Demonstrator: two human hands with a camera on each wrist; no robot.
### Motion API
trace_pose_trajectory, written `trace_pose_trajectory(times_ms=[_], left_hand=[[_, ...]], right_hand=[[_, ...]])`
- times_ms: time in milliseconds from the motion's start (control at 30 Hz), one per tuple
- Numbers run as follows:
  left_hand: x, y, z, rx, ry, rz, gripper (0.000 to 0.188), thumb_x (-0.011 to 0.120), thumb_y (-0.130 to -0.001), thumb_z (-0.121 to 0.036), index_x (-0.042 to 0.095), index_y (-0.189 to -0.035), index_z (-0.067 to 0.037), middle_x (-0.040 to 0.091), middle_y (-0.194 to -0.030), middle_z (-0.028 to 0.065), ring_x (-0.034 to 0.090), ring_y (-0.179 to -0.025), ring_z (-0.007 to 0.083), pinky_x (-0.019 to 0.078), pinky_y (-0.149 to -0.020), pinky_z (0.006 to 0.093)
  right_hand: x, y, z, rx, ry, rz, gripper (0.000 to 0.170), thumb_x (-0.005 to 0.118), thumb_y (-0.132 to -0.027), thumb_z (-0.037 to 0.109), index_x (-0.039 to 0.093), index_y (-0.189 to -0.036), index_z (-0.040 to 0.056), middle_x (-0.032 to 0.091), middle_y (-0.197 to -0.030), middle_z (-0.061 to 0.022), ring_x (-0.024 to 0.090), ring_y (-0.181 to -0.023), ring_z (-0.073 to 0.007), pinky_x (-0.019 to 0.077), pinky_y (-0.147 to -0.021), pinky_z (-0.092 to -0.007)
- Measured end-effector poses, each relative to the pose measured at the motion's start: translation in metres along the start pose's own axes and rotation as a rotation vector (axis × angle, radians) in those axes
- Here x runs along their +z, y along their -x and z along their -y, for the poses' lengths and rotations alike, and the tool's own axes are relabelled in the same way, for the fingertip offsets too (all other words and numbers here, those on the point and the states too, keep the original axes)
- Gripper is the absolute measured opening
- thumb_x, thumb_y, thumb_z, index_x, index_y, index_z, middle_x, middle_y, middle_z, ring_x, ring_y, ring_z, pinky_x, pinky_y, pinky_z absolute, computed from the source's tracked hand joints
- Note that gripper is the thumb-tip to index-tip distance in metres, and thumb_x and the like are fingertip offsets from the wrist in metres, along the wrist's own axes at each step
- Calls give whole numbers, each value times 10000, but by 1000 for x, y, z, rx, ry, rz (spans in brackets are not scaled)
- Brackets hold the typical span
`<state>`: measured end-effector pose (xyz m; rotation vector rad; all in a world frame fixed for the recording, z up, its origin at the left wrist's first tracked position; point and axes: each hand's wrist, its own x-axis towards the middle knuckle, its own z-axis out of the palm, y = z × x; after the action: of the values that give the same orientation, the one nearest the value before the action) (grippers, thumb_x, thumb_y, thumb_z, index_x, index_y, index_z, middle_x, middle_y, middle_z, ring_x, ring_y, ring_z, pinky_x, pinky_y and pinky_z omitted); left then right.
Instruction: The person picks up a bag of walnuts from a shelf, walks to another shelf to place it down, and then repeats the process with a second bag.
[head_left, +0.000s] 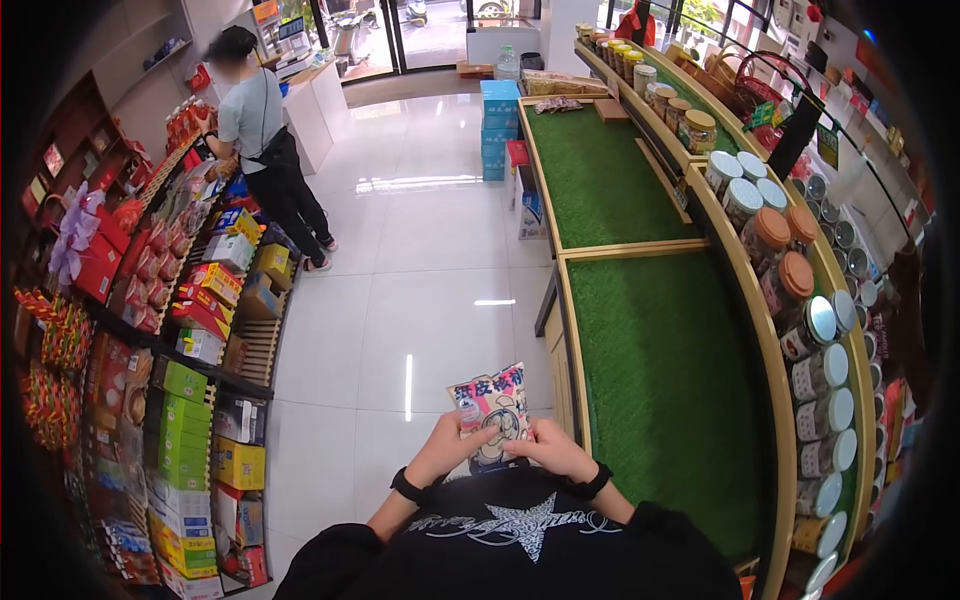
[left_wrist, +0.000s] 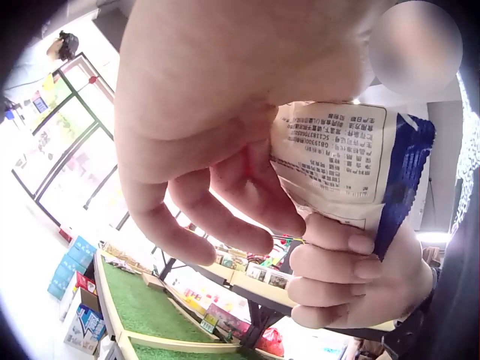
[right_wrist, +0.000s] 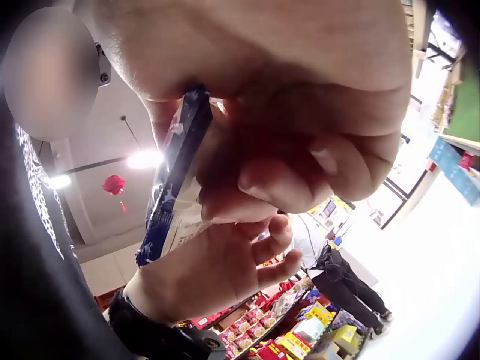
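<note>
Just in front of the black shirt, both hands hold a printed bag of walnuts, its lettered front facing up. My left hand grips the bag's left side, its thumb lying across the front. On the other side my right hand pinches the bag near its lower right, with the thumb on top. In the left wrist view the bag's back shows small printed text and a blue sealed end; the right hand's fingers curl against it. In the right wrist view the blue edge stands beside the right hand.
A green-lined display stand runs along the right, with lidded jars on its raised shelf. Shelves of boxed goods line the left. Another person stands by them. Blue boxes are stacked farther up the tiled aisle.
</note>
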<state>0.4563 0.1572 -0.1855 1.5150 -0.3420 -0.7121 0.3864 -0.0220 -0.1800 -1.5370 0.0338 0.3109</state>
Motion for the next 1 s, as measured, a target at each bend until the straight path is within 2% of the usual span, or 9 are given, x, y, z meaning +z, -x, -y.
trace_pose_trajectory(times_ms=[67, 167, 333, 533, 667, 767, 867, 1000], left_hand=[[4, -13, -1, 4, 7, -3, 286, 644, -804, -166, 603, -997, 41, 648, -907, 80, 580, -815, 104, 470, -730, 256], [10, -22, 0, -36, 17, -4, 301, 646, -801, -169, 596, -1010, 43, 649, -907, 76, 578, -815, 101, 470, -732, 256], [4, -50, 6, -119, 4, 36, 322, 642, -803, -194, 594, -1014, 45, 651, -907, 78, 579, -804, 96, 467, -725, 253], [-21, -106, -9, -74, -47, 157, 306, 632, -809, -204, 608, -1006, 30, 653, -907, 80, 584, -807, 104, 467, -733, 261], [-48, -150, -27, -55, -111, 165, 313, 629, -812, -205, 604, -1018, 29, 653, -917, 90, 589, -824, 117, 468, -747, 272], [-75, -180, -67, -170, -165, 225, 331, 630, -811, -212, 596, -1037, 27, 652, -920, 99, 598, -839, 136, 469, -761, 281], [-106, -210, -67, -48, -140, 221, 330, 631, -811, -222, 597, -1021, 30, 651, -907, 102, 598, -822, 136, 470, -750, 278], [-142, -238, -69, -8, -185, 188, 326, 634, -807, -236, 601, -996, 27, 651, -889, 106, 601, -789, 145, 472, -729, 278]], right_hand=[[-11, -4, -3, 73, 24, -21, 342, 635, -805, 320, 626, -801, -22, 564, -617, 6, 472, -564, -60, 383, -513, -238], [-23, -11, -28, 86, 23, -13, 341, 630, -809, 327, 609, -747, -8, 510, -567, 27, 430, -530, -49, 343, -477, -230], [-38, -25, -28, 130, 28, -16, 341, 616, -820, 335, 589, -709, 13, 464, -536, 42, 389, -505, -41, 306, -451, -233], [-56, -64, -11, 156, 34, -61, 307, 613, -827, 297, 612, -761, -3, 496, -569, 27, 420, -531, -53, 341, -478, -241], [-62, -108, 6, 80, -4, -133, 282, 623, -822, 261, 622, -811, -21, 554, -622, 2, 465, -578, -59, 386, -526, -240], [-67, -145, 17, 36, 2, -157, 269, 626, -820, 244, 623, -844, -24, 587, -671, -9, 489, -615, -61, 410, -564, -237], [-72, -185, 26, 33, 46, -127, 257, 625, -819, 220, 616, -904, -22, 614, -743, -10, 510, -657, -64, 427, -598, -237], [-70, -231, 48, 90, 0, -122, 266, 627, -821, 210, 604, -942, -25, 626, -783, -18, 530, -682, -69, 438, -618, -239]])
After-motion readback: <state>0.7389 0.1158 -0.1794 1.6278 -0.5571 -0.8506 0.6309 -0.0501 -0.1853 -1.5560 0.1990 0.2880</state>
